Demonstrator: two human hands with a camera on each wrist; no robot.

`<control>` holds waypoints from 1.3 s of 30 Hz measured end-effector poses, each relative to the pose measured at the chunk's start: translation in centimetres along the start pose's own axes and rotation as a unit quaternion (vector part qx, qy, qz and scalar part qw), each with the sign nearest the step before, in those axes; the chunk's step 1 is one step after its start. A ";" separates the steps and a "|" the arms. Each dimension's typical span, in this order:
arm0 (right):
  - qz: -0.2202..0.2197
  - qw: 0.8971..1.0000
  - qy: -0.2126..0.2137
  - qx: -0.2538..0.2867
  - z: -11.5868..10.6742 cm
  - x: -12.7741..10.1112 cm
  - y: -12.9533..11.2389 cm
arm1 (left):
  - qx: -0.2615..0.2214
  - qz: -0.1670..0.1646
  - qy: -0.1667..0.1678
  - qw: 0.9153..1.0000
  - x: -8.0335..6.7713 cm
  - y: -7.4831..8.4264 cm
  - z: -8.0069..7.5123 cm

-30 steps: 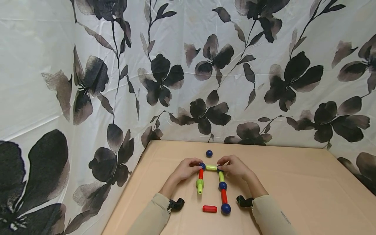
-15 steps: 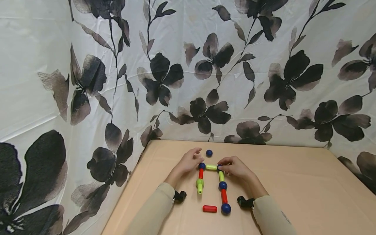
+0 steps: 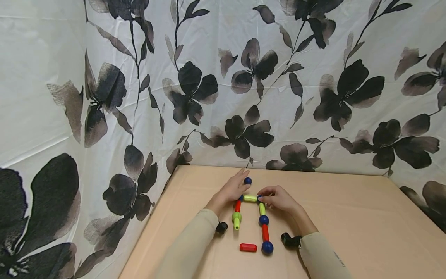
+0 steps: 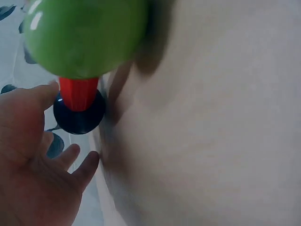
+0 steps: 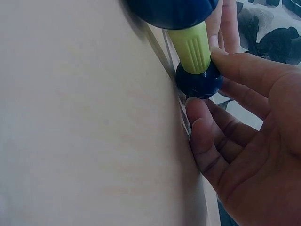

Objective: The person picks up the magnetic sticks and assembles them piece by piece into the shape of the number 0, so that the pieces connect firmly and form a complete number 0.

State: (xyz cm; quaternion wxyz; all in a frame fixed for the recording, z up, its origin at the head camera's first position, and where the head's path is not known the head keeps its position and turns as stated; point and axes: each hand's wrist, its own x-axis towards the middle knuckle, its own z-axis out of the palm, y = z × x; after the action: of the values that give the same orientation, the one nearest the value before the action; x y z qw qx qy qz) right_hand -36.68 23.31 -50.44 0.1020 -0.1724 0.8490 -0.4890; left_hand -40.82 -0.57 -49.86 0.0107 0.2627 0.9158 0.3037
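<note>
A chain of balls and rods forms a shape like an upside-down U on the table. At its back right corner my right hand (image 3: 278, 198) pinches a blue ball (image 5: 199, 85) between thumb and fingers; a yellow-green rod (image 5: 192, 49) joins that ball. My left hand (image 3: 230, 190) reaches past the back left corner with fingers extended. Its fingers lie right beside a loose blue ball (image 3: 247, 181) at the back. In the left wrist view, the corner's blue ball (image 4: 80, 115) shows under a red rod (image 4: 78, 93) and a green ball (image 4: 87, 35), near the left thumb.
A loose red rod (image 3: 248, 247) lies between the two legs of the chain. The right leg ends nearer the person in a blue ball (image 3: 267, 248). A floral cloth (image 3: 216, 155) hangs behind the table's back edge (image 3: 334, 174).
My left hand has let go of the back left corner ball and moved away from the person, up to the loose blue ball. My right hand has stayed on its corner ball.
</note>
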 end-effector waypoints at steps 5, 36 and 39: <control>-0.002 1.000 -0.001 -0.004 0.0 0.1 0.2 | 0.050 0.018 -0.025 0.998 -0.1 0.4 0.2; -0.001 1.000 0.001 -0.023 0.2 0.1 0.4 | 0.005 -0.017 0.030 0.999 -1.2 0.8 -0.4; 0.001 1.000 0.000 -0.022 0.3 0.1 0.4 | -0.023 0.012 0.044 0.999 -2.3 0.7 -1.4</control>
State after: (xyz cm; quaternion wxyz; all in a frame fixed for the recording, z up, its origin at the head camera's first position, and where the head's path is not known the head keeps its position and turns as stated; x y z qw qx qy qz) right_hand -36.77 23.24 -50.94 0.0986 -0.1734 0.8596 -0.4704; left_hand -38.72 -2.01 -48.64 -0.0277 0.2598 0.9048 0.3361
